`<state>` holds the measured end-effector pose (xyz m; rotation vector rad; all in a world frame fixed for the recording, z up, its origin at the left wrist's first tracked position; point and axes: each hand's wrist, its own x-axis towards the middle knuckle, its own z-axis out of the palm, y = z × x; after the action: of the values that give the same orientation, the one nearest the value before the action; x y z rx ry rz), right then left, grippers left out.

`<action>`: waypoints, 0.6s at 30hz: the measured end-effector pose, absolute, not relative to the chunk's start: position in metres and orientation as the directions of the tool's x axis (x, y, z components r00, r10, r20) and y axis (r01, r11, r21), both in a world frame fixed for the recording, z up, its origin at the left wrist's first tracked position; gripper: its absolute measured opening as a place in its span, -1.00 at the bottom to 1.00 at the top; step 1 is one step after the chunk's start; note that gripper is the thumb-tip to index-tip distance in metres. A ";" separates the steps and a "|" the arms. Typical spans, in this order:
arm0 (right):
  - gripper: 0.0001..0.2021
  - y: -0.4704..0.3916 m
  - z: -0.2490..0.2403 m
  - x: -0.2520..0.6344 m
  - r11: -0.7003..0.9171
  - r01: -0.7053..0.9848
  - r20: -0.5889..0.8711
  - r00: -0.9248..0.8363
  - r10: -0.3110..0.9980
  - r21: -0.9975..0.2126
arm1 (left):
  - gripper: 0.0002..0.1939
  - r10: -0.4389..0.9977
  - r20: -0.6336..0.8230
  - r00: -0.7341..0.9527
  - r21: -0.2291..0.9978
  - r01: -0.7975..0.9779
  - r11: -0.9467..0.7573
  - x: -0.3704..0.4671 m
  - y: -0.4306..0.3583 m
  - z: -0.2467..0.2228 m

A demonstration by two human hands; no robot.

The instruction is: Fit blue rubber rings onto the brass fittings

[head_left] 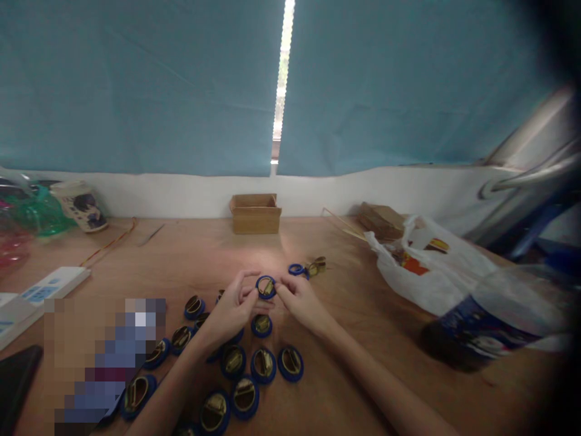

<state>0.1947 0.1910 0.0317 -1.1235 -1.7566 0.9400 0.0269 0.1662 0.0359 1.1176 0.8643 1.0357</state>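
Between my two hands, at the middle of the table, is a round pin badge (265,287) with a blue rim, its gold-coloured pin back facing up. My left hand (235,307) grips its left edge with thumb and fingers, while my right hand (299,301) pinches its right edge. Just below them lies another badge (262,326), pin side up. Several more of the same kind, such as this badge (264,364), spread over the table under and beside my left forearm. Beyond my right hand sit a blue ring (296,269) and some gold-coloured metal pieces (316,265).
A small open cardboard box (256,219) stands at the back. To the right are a white plastic bag (408,275), a brown package (381,221) and a large bottle (485,330) lying down. A paper cup (80,207) and a power strip (43,303) are at left.
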 end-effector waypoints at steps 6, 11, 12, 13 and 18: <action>-0.77 0.190 0.033 0.194 0.341 0.344 0.255 -0.271 0.928 -0.875 | -0.58 0.956 -0.041 0.291 0.982 -0.166 0.092 0.028 0.165 0.037; -0.78 0.190 0.034 0.195 0.343 0.353 0.259 -0.264 0.929 -0.870 | -0.57 0.956 -0.042 0.289 0.984 -0.153 0.090 0.029 0.165 0.038; -0.78 0.190 0.034 0.195 0.343 0.352 0.259 -0.263 0.929 -0.871 | -0.58 0.956 -0.040 0.290 0.984 -0.154 0.088 0.029 0.165 0.038; -0.78 0.190 0.033 0.196 0.343 0.351 0.260 -0.263 0.929 -0.872 | -0.58 0.956 -0.037 0.290 0.984 -0.155 0.085 0.029 0.165 0.037; -0.78 0.191 0.033 0.196 0.340 0.327 0.264 -0.255 0.930 -0.882 | -0.61 0.957 -0.013 0.289 0.986 -0.158 0.061 0.028 0.164 0.037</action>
<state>0.1961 0.1910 0.0329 -1.1194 -1.7686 0.9088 0.0281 0.1643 0.0370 1.1851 0.8943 1.0422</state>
